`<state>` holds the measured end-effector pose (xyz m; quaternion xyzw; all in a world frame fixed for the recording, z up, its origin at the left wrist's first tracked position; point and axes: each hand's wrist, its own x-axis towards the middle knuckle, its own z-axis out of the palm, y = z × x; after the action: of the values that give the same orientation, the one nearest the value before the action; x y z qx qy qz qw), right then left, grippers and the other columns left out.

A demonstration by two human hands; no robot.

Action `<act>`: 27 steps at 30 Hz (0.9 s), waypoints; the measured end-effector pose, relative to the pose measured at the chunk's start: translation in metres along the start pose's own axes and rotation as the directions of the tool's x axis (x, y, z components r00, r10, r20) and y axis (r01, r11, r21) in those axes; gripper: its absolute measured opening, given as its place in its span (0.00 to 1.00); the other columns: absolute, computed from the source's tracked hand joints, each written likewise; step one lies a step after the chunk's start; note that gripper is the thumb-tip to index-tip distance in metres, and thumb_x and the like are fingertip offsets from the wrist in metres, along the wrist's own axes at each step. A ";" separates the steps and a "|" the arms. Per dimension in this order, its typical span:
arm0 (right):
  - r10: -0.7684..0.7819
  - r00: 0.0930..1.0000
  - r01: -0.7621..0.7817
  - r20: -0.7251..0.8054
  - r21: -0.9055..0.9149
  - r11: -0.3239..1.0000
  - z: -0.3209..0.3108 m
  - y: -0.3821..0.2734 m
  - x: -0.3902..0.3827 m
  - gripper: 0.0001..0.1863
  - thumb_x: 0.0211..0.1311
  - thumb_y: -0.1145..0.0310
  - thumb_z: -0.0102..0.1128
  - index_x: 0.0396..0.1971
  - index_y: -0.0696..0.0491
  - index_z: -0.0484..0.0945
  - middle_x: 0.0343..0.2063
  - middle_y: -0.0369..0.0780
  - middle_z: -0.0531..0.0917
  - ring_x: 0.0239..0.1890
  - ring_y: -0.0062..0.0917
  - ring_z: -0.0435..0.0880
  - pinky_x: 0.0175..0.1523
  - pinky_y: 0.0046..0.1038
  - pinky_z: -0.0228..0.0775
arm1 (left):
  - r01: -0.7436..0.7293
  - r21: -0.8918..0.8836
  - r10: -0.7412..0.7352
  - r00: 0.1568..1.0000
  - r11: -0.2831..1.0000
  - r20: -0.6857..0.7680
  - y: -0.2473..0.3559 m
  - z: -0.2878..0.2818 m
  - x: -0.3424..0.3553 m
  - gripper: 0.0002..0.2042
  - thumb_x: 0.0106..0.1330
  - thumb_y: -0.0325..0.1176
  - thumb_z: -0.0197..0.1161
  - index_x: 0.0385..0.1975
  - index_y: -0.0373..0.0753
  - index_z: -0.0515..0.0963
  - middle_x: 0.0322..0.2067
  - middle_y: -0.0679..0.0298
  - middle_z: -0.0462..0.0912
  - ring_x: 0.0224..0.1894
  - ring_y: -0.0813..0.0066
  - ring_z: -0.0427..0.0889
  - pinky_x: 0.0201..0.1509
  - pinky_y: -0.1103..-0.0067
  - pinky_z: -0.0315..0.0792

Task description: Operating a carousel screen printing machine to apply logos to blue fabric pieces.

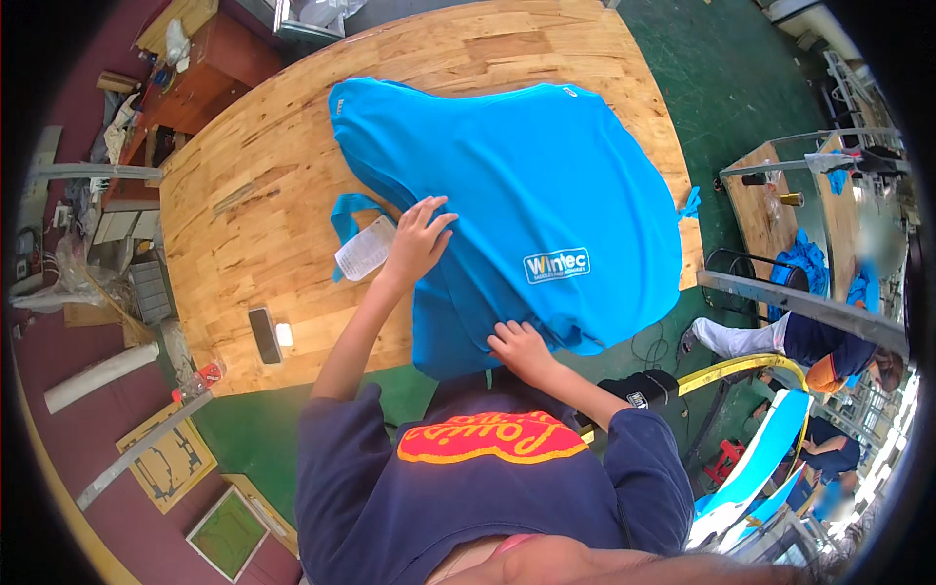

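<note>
A large bright blue cloth cover [526, 166], shaped like a saddle, lies spread on a wooden table [263, 175]. One lower corner of it hangs over the near edge, in front of my body. Fingers apart, my left hand [419, 239] rests on the cover's left side, by a fold. Beside that wrist a white printed label [365, 250] and a loop of blue strap [346, 214] stick out. My right hand [524, 351] touches the near edge with its fingers spread on the cloth, next to some bunched folds. Its palm side is hidden.
A dark phone [264, 334] and a small white case [284, 334] lie at the table's near left. A clear bottle [200, 380] is by its left corner. Blue cloth [804, 263] hangs on a rack at right, where other people work. A yellow curved bar [741, 366] stands at near right.
</note>
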<state>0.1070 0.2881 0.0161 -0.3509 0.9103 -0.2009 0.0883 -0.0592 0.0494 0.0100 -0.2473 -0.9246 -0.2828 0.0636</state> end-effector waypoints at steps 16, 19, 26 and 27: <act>-0.097 0.995 0.094 -0.002 0.297 0.950 0.006 -0.082 0.019 0.08 0.56 0.64 0.62 0.32 0.50 0.75 0.24 0.38 0.78 0.31 0.34 0.81 0.35 0.37 0.71 | -0.211 0.085 0.185 0.952 0.974 0.245 0.040 -0.012 -0.066 0.20 0.64 0.39 0.60 0.56 0.45 0.72 0.65 0.59 0.64 0.66 0.53 0.63 0.65 0.60 0.61; 0.333 0.884 -0.125 -0.328 0.520 0.845 -0.029 -0.027 -0.006 0.06 0.56 0.67 0.62 0.31 0.51 0.78 0.30 0.39 0.80 0.35 0.37 0.79 0.40 0.37 0.70 | -0.151 0.039 0.140 0.968 0.988 0.209 0.038 -0.014 -0.074 0.16 0.63 0.36 0.60 0.49 0.42 0.76 0.57 0.59 0.72 0.57 0.55 0.72 0.56 0.62 0.68; 0.790 -0.158 -0.642 -0.593 0.669 0.374 -0.008 0.146 -0.141 0.16 0.59 0.69 0.60 0.46 0.57 0.72 0.41 0.45 0.74 0.43 0.36 0.73 0.50 0.37 0.65 | 0.133 -0.056 -0.139 0.982 0.990 -0.128 0.003 0.009 -0.041 0.06 0.62 0.27 0.60 0.38 0.36 0.77 0.40 0.57 0.77 0.38 0.58 0.78 0.43 0.70 0.73; 0.796 -0.164 -0.614 -0.583 0.692 0.380 -0.004 0.149 -0.143 0.17 0.60 0.69 0.61 0.46 0.58 0.71 0.41 0.45 0.74 0.43 0.35 0.73 0.49 0.35 0.65 | 0.279 -0.162 -0.301 0.944 0.946 -0.133 -0.002 0.008 -0.034 0.06 0.63 0.26 0.60 0.38 0.36 0.77 0.41 0.56 0.77 0.38 0.58 0.78 0.43 0.70 0.73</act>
<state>0.1213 0.4859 -0.0412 0.3898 0.8058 -0.3439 -0.2837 -0.0305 0.0386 -0.0064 -0.0890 -0.9208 -0.3722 0.0757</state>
